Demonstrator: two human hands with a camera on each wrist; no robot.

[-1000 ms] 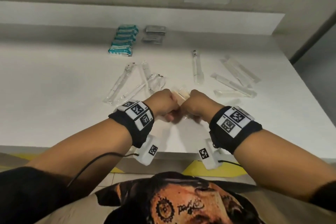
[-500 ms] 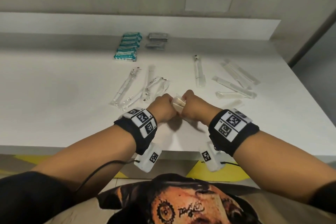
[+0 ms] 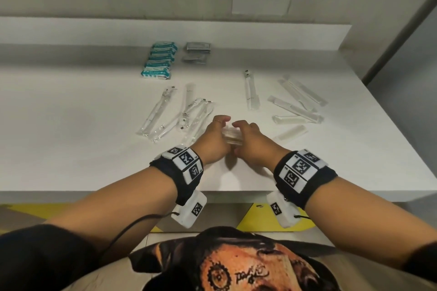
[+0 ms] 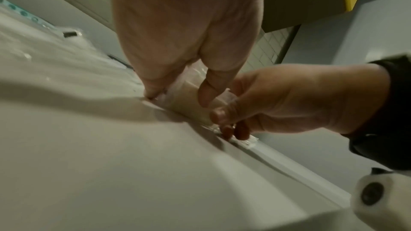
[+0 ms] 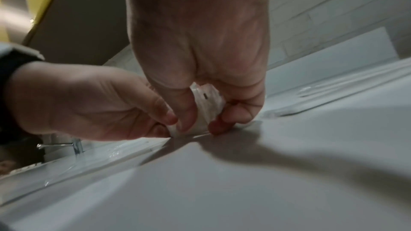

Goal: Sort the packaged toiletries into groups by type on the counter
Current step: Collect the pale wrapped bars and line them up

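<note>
Both hands meet at the middle of the white counter (image 3: 71,149) and hold a small bundle of clear-wrapped pale packets (image 3: 233,136) standing on its edge on the surface. My left hand (image 3: 218,125) pinches its left end between thumb and fingers (image 4: 153,92). At the other end my right hand (image 3: 244,129) pinches it, fingertips (image 5: 222,126) touching the counter. In the right wrist view the bundle (image 5: 206,110) shows between thumb and fingers. Similar clear packets (image 3: 298,101) lie spread to the right, and one more packet (image 3: 292,133) lies just right of my hands.
A row of teal packets (image 3: 159,60) and grey sachets (image 3: 197,52) sit at the back by the raised ledge. Long clear toothbrush packs (image 3: 165,111) lie fanned out left of my hands, and a single one (image 3: 250,90) beyond them. The counter's front edge is under my wrists.
Both hands moved forward and down with the bundle, from held up between the fists to standing on the counter. The fingers have spread along its ends.
</note>
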